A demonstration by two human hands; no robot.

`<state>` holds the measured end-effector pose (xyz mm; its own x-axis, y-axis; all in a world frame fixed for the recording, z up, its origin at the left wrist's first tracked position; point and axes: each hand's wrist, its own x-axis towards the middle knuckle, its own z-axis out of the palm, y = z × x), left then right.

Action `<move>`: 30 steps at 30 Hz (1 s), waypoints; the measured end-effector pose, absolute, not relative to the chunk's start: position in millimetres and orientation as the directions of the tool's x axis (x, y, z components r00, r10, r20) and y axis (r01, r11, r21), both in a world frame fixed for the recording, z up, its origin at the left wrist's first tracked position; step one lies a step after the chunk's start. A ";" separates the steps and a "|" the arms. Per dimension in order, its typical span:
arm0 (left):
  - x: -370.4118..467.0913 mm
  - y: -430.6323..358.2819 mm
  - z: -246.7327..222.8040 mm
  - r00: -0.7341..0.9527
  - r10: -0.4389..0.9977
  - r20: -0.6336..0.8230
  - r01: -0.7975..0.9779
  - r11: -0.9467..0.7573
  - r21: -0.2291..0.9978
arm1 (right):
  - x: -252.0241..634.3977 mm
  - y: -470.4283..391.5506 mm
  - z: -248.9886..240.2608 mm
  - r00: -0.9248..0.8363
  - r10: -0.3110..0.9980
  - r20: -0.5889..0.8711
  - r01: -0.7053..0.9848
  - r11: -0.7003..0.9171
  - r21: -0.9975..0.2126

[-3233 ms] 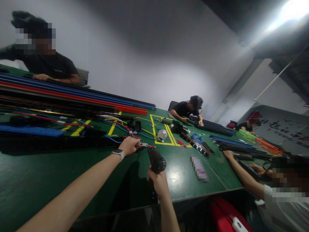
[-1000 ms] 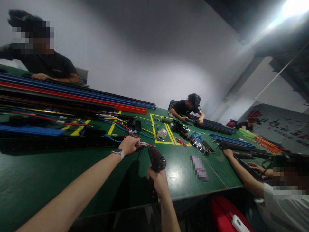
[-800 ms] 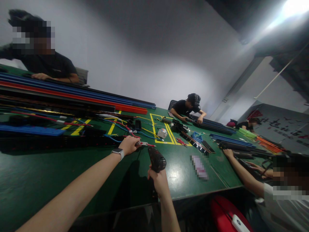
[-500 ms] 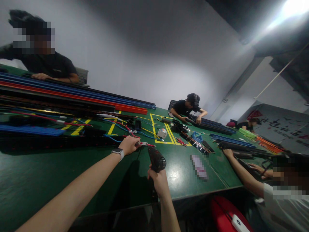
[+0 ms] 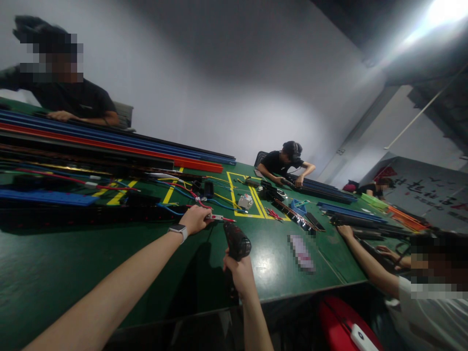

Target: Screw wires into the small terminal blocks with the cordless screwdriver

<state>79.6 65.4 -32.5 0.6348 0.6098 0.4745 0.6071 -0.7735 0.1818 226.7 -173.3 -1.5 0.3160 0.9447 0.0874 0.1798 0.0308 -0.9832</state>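
My left hand (image 5: 196,219), with a watch on the wrist, is closed on a small white and red part (image 5: 216,217) at the table's middle. A red tip on that part points right, close to the front end of a black power drill (image 5: 238,242). My right hand (image 5: 237,270) is wrapped round the drill's handle. Whether the drill's bit touches the part cannot be made out. Just behind the left hand lie red and blue wires (image 5: 188,191). A white block-shaped component (image 5: 245,201) sits behind the part, beside yellow tape lines.
Long blue and red rails (image 5: 197,162) lie along the back left of the green table (image 5: 146,265). Red-handled pliers (image 5: 274,214), a blue bin (image 5: 299,206) and a pixelated flat object (image 5: 302,252) lie to the right. Several people sit around the table; one person's arm (image 5: 373,265) reaches in at right.
Both my hands and the drill look almost unmoved. At the far right, the seated person's head has shifted slightly left.
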 end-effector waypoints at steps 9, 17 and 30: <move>78.8 60.3 -25.2 0.635 0.635 0.440 0.623 -0.758 0.194 | 228.4 -174.5 -3.9 0.328 0.943 0.059 0.054 0.043 -0.998; 76.8 59.8 -20.6 0.633 0.662 0.401 0.632 -0.741 0.226 | 302.7 -165.3 10.8 0.454 0.867 0.205 0.453 -0.027 -0.891; 73.0 60.7 -18.5 0.634 0.664 0.395 0.643 -0.737 0.208 | 426.8 -122.6 21.7 0.500 0.865 -0.036 0.829 -0.491 -0.268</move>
